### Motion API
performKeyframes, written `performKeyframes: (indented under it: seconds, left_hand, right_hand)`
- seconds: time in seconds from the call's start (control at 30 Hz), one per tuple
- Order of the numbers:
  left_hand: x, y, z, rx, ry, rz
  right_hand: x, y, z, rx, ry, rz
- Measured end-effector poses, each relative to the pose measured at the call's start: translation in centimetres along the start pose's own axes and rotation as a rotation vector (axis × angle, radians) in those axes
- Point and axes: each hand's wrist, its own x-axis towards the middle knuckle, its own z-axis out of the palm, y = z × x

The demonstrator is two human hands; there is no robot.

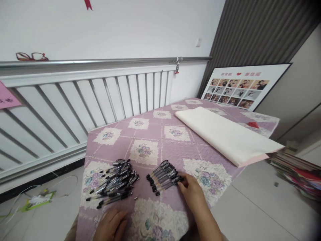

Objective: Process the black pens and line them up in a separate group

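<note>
A loose heap of several black-capped clear pens (114, 182) lies on the purple floral quilted cloth (150, 134). To its right sits a smaller, neatly aligned row of the same pens (163, 175). My right hand (192, 190) rests at the right end of that row, fingertips pinched on the cap end of the nearest pen. My left hand (111, 224) lies flat on the cloth just below the heap, fingers extended, holding nothing.
A folded cream sheet (225, 135) lies across the far right of the cloth, a small red item (253, 125) beyond it. A framed photo board (240, 87) leans at the back. White radiator slats (75, 97) run along the left; red glasses (32, 56) sit on top. Stacked papers (296, 169) lie on the floor.
</note>
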Motion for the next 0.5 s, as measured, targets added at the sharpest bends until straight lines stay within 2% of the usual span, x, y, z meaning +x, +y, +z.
performKeyframes:
  seconds: [0.27,0.4,0.5]
  left_hand:
    - [-0.1,0.0,0.0,0.000,-0.039,-0.011]
    - [0.1,0.5,-0.2,-0.019,-0.045,-0.048]
    - [0.2,1.0,-0.5,-0.030,-0.077,-0.106]
  right_hand:
    - [-0.2,-0.8,0.3,-0.169,0.096,-0.177]
    - [-0.5,-2.3,1.1,-0.192,0.152,-0.270]
    - [-1.5,-4.4,2.7,-0.133,0.038,-0.361]
